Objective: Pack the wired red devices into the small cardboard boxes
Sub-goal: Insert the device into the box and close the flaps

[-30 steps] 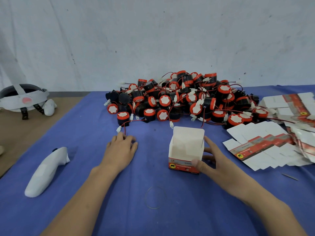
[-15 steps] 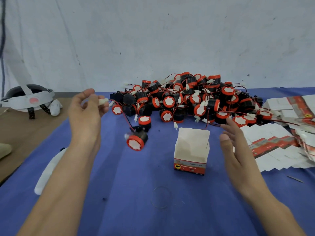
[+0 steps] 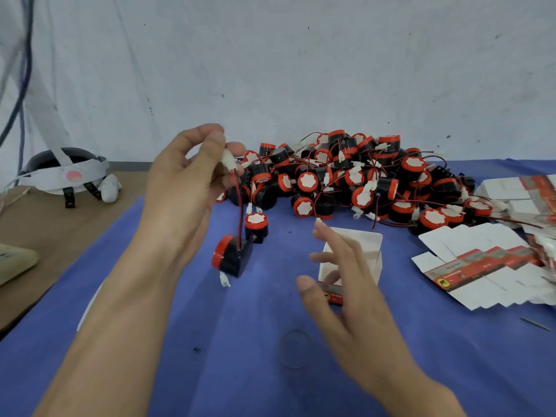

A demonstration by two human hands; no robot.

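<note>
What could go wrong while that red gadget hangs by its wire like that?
1. The left hand pinches only the white connector, so the device hangs by its thin wire; a jerk might strain the wire or slip the pinch.
2. Dangling, the device could swing and miss the open box, which the right hand is near but does not seem to grip.
3. Its other loose plug might snag on the pile behind.

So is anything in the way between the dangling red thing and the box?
Only the person's own right hand, hovering in front of the open box. The device hangs by its wire from the left hand, left of the box; nothing else shows between them.
</note>
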